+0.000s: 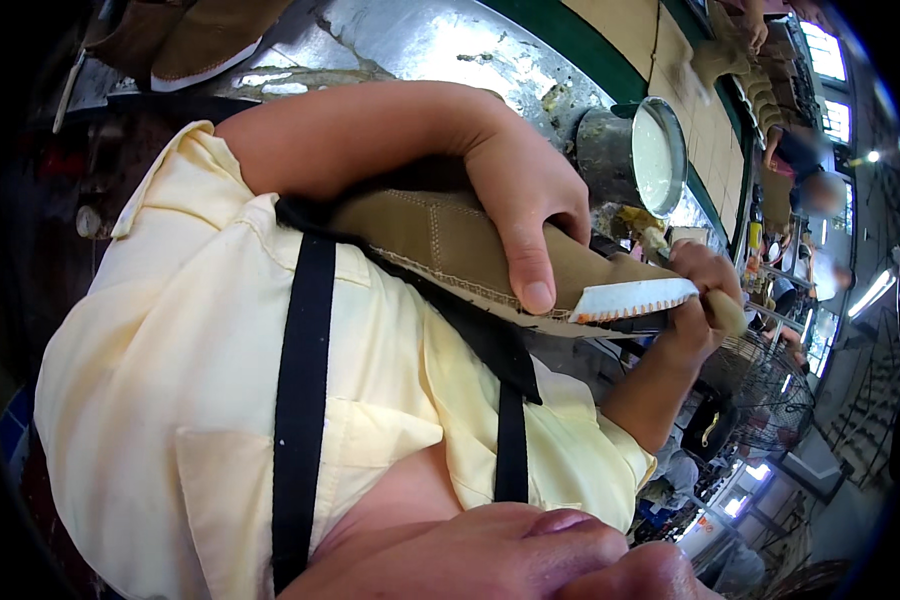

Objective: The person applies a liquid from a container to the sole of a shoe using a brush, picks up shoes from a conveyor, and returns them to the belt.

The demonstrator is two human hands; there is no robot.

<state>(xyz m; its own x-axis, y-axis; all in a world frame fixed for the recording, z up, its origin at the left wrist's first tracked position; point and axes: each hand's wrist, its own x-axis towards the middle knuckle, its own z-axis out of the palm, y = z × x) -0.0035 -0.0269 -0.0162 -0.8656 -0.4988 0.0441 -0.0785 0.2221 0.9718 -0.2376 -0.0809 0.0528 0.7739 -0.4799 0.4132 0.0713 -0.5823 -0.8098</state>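
Observation:
A brown shoe [420,225] with pale stitching is held across my front, its lower edge toward my chest. My left hand [530,215] is closed over its upper side, with the thumb pressed near the stitched lower edge. A white strip [632,299] with orange stitches along one edge lies against the shoe's right end. There my right hand [705,290] has its fingers closed round the shoe's tip, touching the end of the strip. The far side of the shoe and several fingers are hidden.
A stained metal bucket [635,150] of white liquid stands just beyond the shoe on a smeared metal table [420,45]. More brown shoes [210,40] sit at the far left. On the right are a caged fan [760,390] and other people [820,190] at work, blurred.

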